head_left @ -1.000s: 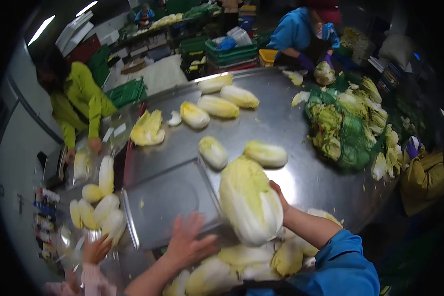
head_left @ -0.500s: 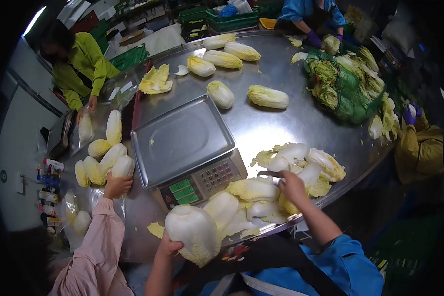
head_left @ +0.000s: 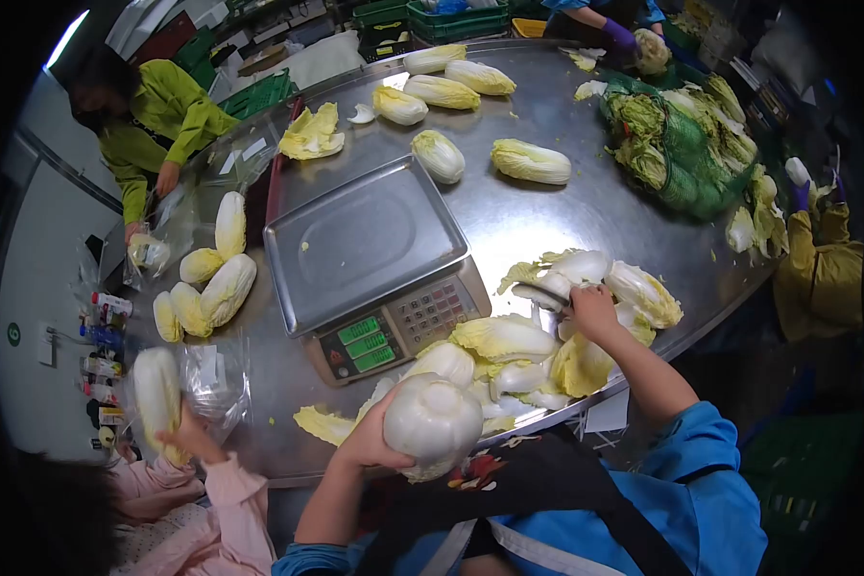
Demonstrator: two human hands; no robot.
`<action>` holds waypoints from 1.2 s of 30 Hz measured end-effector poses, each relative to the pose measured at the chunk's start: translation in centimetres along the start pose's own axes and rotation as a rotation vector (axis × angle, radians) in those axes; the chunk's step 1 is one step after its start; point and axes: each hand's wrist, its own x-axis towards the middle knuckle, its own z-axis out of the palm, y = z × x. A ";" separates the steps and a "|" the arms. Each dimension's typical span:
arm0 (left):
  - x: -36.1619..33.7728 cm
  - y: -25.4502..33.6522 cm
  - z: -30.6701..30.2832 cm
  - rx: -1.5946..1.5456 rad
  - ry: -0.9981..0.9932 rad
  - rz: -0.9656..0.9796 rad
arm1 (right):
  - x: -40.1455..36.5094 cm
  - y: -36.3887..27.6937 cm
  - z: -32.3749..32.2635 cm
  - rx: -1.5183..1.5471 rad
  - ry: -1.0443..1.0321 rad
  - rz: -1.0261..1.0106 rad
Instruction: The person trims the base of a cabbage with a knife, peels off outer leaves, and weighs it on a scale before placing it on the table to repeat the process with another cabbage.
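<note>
My left hand (head_left: 370, 437) grips a big napa cabbage (head_left: 435, 422) from its left side, the pale cut base facing up toward me. In my right hand (head_left: 595, 312) is a knife (head_left: 540, 294) with a curved dark blade, its handle mostly covered by my fingers. The blade lies over a heap of trimmed cabbage leaves (head_left: 582, 367) along the table's near edge. Just beyond the held cabbage, another whitish cabbage piece (head_left: 444, 363) rests beside the heap.
A digital scale (head_left: 365, 245) stands on the steel table (head_left: 355, 134). Several trimmed cabbages (head_left: 531, 161) lie behind it. A green net sack (head_left: 686, 173) of cabbages sits far right. At left, a pink-sleeved person (head_left: 230, 490) holds a cabbage (head_left: 157, 392); others work around the table.
My left hand has brought the cabbage rightward and turned its base toward me. The knife has shifted slightly up the heap. The pink-sleeved person has lifted a cabbage off the table.
</note>
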 end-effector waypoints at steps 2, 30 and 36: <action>0.2 -0.2 0.1 -0.019 0.020 -0.002 | -0.1 0.3 -1.7 0.399 0.365 0.038; 2.7 -0.5 2.3 0.054 -0.219 -0.252 | -14.9 -10.3 -10.8 0.772 0.425 -0.657; 3.4 0.6 2.3 0.140 -0.318 -0.207 | -14.6 -9.1 -8.0 0.726 0.459 -0.394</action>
